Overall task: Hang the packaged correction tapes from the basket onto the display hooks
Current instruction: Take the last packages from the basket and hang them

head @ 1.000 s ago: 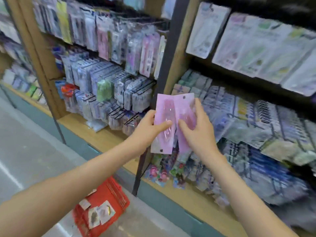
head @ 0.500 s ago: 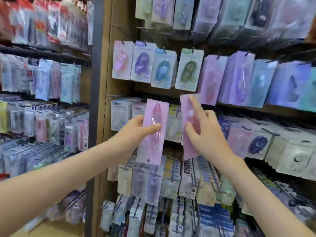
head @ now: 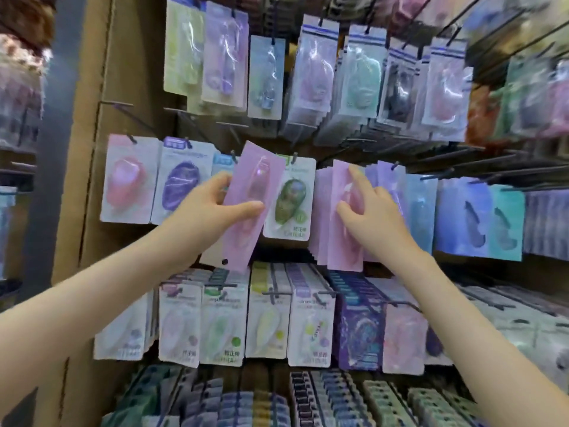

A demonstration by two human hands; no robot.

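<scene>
Head view, left grip round tilted pack, right grip round second pack against stack

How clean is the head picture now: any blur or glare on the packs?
Head view: soft overall; the pink carded correction tape in the left hand shows its shape, no legible print. Head view: white glare on the clear-blister packs of the top row. Head view: black wire hooks at the right edge smear; lighting even, no hard shadows.
</scene>
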